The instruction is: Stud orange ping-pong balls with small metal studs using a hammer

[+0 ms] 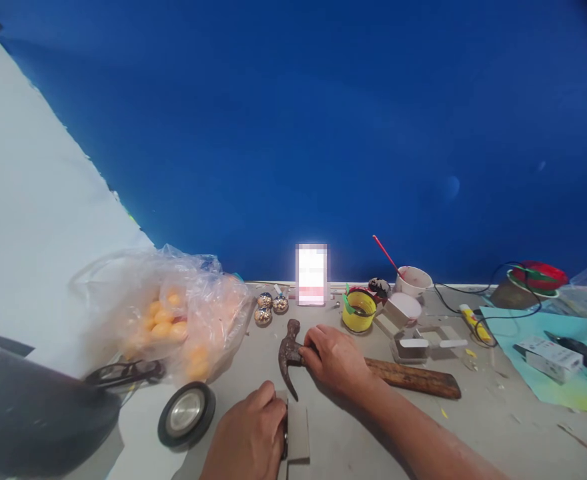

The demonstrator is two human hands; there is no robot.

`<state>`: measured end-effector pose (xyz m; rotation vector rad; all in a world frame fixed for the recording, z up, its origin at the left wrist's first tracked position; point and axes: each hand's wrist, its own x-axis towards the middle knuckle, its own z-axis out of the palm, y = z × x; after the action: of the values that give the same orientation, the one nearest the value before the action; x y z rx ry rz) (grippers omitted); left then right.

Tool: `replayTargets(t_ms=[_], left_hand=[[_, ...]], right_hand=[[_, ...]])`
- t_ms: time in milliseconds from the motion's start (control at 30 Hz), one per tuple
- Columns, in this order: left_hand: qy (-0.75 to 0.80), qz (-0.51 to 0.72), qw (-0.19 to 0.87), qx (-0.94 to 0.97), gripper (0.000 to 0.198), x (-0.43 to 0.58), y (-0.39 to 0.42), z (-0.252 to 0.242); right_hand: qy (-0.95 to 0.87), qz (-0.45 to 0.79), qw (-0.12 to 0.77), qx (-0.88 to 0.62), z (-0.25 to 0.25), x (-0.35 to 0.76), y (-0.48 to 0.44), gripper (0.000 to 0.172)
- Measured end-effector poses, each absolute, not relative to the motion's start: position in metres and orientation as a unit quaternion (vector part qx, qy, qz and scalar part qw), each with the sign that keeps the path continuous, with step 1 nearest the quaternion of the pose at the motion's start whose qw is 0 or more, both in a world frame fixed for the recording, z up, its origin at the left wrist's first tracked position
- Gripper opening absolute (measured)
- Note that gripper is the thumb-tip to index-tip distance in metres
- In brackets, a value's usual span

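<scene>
A claw hammer [408,378] with a rusty head and a worn wooden handle lies across the grey tabletop, its head to the left. My right hand [336,360] is closed round the handle just behind the head. Low in the view, my left hand [251,430] is curled shut at the edge of a flat piece of grey-beige cardboard [299,433]. A thin dark edge shows beside its fingers, but the hand hides most of that object. To the left of this hand lies a small black-rimmed wheel [185,412] with a silvery hub.
A clear plastic bag [208,280] of orange balls stands left, near shiny balls [263,315]. Behind my hands is a bright, blurred screen [312,275]. Rightward are a yellow tape roll [358,319], a white cup [413,283], an open small box [411,348] and a turquoise sheet [518,327].
</scene>
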<state>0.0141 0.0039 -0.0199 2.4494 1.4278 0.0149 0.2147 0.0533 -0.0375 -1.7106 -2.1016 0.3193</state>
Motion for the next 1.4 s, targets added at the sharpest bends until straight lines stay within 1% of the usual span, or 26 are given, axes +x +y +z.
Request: replayTargets(t_ms=[200, 433, 533, 700, 833, 1000, 1100, 1233, 1400], left_hand=[[0.491, 0.029, 0.157, 0.856, 0.027, 0.010, 0.004, -0.018], [0.519, 0.069, 0.074, 0.849, 0.026, 0.009, 0.000, -0.026], [0.536, 0.067, 0.065, 0.839, 0.027, 0.012, -0.001, -0.021], [0.556, 0.057, 0.116, 0.821, 0.026, 0.013, 0.001, -0.013], [0.553, 0.080, 0.148, 0.816, 0.027, 0.009, 0.004, -0.016], [0.491, 0.116, 0.221, 0.835, 0.032, 0.001, 0.010, -0.021], [0.471, 0.121, 0.253, 0.837, 0.028, 0.000, 0.011, -0.018], [0.501, 0.127, 0.270, 0.813, 0.027, 0.005, 0.010, -0.011], [0.521, 0.157, 0.320, 0.776, 0.026, 0.010, 0.012, -0.011]], right_hand=[[-0.755, 0.118, 0.206, -0.611, -0.038, 0.215, 0.054, 0.013], [-0.755, 0.115, 0.212, -0.609, -0.039, 0.214, 0.054, 0.014], [-0.755, 0.118, 0.210, -0.610, -0.039, 0.214, 0.055, 0.014], [-0.757, 0.116, 0.210, -0.608, -0.042, 0.215, 0.056, 0.013], [-0.757, 0.112, 0.217, -0.606, -0.044, 0.215, 0.056, 0.012], [-0.755, 0.114, 0.222, -0.606, -0.045, 0.215, 0.056, 0.012], [-0.757, 0.113, 0.224, -0.603, -0.045, 0.215, 0.056, 0.012], [-0.758, 0.110, 0.224, -0.603, -0.045, 0.215, 0.056, 0.012], [-0.757, 0.107, 0.219, -0.606, -0.042, 0.215, 0.055, 0.012]])
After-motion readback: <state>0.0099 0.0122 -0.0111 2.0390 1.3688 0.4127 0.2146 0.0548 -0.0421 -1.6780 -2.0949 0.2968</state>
